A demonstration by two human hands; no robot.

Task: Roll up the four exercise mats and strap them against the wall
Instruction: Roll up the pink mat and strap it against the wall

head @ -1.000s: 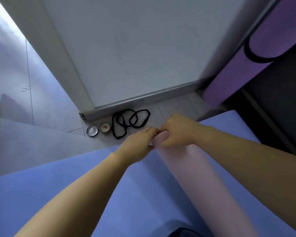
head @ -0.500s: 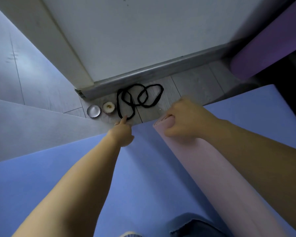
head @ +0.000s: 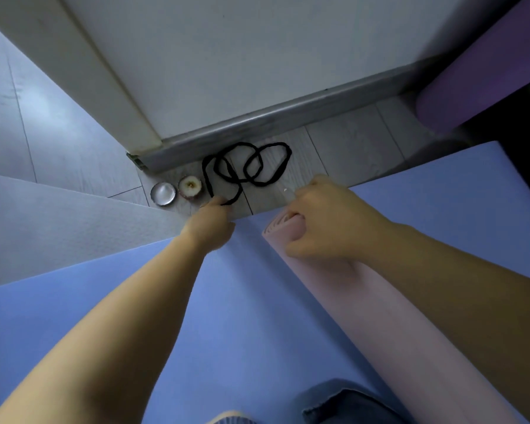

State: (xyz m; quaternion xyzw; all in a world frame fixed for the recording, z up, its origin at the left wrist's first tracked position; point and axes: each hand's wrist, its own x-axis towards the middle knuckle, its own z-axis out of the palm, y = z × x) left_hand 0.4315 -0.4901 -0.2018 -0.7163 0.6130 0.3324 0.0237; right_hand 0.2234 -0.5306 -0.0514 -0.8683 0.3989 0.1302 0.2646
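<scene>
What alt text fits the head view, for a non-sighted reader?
Right hand grips the end of a rolled pink mat lying on a blue mat, while the left hand touches black straps on the floor by the wall. A rolled purple mat is at upper right.

left hand | off pink roll | now touching black straps

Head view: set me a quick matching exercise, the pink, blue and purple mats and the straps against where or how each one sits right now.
Things:
1 pink mat
2 blue mat
3 purple mat
4 black straps

States:
A spread flat on the floor
B looped beside the baseboard
C rolled, held by the right hand
D rolled, upper right by the wall

Pairs: 1-C; 2-A; 3-D; 4-B
</scene>
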